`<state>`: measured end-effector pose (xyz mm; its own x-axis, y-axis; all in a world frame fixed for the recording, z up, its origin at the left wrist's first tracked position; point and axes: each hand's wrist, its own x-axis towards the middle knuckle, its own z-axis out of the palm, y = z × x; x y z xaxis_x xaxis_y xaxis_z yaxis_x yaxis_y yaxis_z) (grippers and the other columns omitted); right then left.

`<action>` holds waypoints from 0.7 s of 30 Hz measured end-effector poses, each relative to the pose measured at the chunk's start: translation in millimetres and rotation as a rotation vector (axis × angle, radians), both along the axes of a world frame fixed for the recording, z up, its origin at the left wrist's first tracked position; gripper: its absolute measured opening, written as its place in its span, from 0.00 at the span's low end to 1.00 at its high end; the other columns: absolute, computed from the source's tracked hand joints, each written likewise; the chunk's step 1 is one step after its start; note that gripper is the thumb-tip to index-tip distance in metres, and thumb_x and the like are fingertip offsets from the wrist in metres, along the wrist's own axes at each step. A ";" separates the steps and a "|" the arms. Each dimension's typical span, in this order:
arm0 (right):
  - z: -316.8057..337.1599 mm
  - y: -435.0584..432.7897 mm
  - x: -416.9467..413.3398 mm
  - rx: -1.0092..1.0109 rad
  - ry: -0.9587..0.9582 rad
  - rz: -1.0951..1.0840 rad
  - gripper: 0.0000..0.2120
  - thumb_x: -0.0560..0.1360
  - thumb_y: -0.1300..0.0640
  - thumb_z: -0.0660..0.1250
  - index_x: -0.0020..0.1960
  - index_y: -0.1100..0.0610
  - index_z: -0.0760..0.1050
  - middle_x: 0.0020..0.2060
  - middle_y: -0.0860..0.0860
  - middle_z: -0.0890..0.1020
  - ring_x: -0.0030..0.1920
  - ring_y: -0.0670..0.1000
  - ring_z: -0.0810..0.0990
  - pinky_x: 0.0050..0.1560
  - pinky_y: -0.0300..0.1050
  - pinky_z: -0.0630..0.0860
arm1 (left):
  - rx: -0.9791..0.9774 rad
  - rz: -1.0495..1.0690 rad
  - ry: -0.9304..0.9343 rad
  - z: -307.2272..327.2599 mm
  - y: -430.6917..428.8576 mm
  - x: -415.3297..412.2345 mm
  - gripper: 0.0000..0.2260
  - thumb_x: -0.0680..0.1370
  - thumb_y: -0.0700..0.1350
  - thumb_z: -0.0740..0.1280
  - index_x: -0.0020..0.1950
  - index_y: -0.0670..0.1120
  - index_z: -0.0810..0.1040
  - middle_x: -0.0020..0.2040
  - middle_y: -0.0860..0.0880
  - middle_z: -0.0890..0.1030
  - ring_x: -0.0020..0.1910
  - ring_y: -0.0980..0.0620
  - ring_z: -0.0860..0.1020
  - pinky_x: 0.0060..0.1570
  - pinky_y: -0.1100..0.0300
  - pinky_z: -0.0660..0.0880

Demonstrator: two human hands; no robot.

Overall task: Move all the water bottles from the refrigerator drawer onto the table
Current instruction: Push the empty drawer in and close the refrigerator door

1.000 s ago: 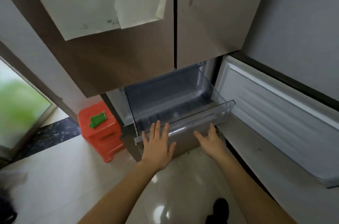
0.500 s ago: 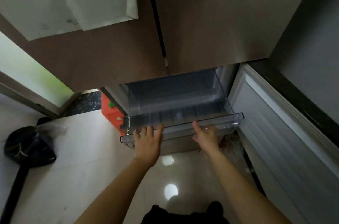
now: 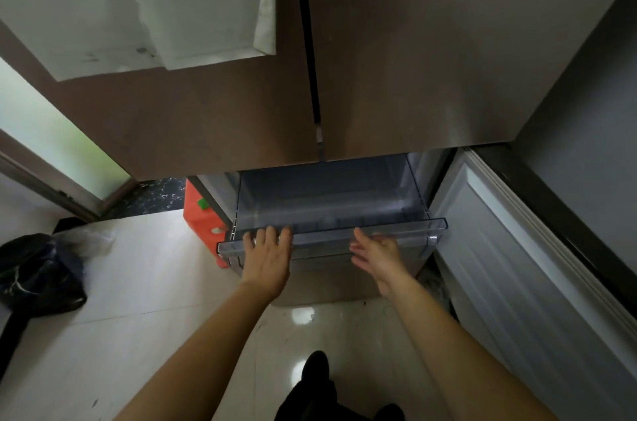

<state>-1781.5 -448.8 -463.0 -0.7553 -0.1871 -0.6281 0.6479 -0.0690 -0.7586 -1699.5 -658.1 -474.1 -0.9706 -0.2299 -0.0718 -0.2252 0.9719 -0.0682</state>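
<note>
Head view: both hands (image 3: 268, 256) (image 3: 377, 253) flat on drawer (image 3: 331, 210) front.

The refrigerator drawer (image 3: 331, 210) above the hands is clear, grey-tinted plastic under brown, brushed-looking refrigerator doors (image 3: 413, 58). Left of the hands stand an orange-red stool (image 3: 200, 217) with a green patch, a black-and-white speckled floor strip (image 3: 155, 196), and a glossy black bag (image 3: 38, 275) on the cream floor tiles (image 3: 138, 300).

A home kitchen: a refrigerator (image 3: 396, 58) on glossy floor tiles (image 3: 144, 300), an orange stool (image 3: 200, 220) beside it.
</note>
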 end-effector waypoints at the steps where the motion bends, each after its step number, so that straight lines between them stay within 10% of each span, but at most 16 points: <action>1: -0.4 -5.0 -4.9 -0.028 -0.019 -0.014 0.25 0.79 0.55 0.69 0.71 0.61 0.65 0.52 0.57 0.82 0.53 0.54 0.83 0.48 0.45 0.80 | 0.015 -0.006 0.017 -1.2 -4.1 -5.5 0.19 0.79 0.47 0.64 0.69 0.50 0.66 0.59 0.45 0.74 0.60 0.43 0.72 0.69 0.41 0.62; 9: -0.5 -29.3 -55.6 -0.242 -0.106 -0.107 0.16 0.80 0.60 0.65 0.65 0.62 0.68 0.56 0.61 0.77 0.58 0.59 0.81 0.51 0.49 0.80 | 0.031 -0.013 0.207 -7.0 -22.2 -5.9 0.26 0.78 0.56 0.63 0.72 0.46 0.67 0.69 0.40 0.68 0.68 0.38 0.66 0.68 0.38 0.63; 13: -2.4 -49.4 -71.1 -0.241 -0.049 -0.141 0.26 0.81 0.56 0.65 0.74 0.57 0.57 0.55 0.59 0.77 0.62 0.59 0.79 0.65 0.56 0.76 | 0.000 -0.092 0.066 -25.2 -29.8 13.7 0.26 0.74 0.53 0.63 0.70 0.44 0.69 0.67 0.36 0.69 0.64 0.35 0.71 0.61 0.40 0.68; 18: -18.4 -54.1 -81.4 0.166 0.135 0.071 0.32 0.79 0.42 0.66 0.74 0.51 0.54 0.66 0.51 0.69 0.64 0.53 0.73 0.65 0.50 0.72 | -0.087 -0.043 -0.102 -30.1 -55.0 -12.3 0.38 0.79 0.57 0.60 0.81 0.47 0.43 0.79 0.39 0.35 0.74 0.39 0.25 0.73 0.38 0.39; 21: -38.6 -45.8 -77.3 0.427 0.323 0.299 0.44 0.76 0.42 0.70 0.81 0.50 0.48 0.76 0.52 0.55 0.75 0.58 0.60 0.72 0.49 0.62 | -0.109 -0.034 -0.161 -34.7 -62.1 -22.2 0.41 0.79 0.59 0.59 0.81 0.46 0.39 0.75 0.39 0.26 0.69 0.41 0.19 0.72 0.37 0.37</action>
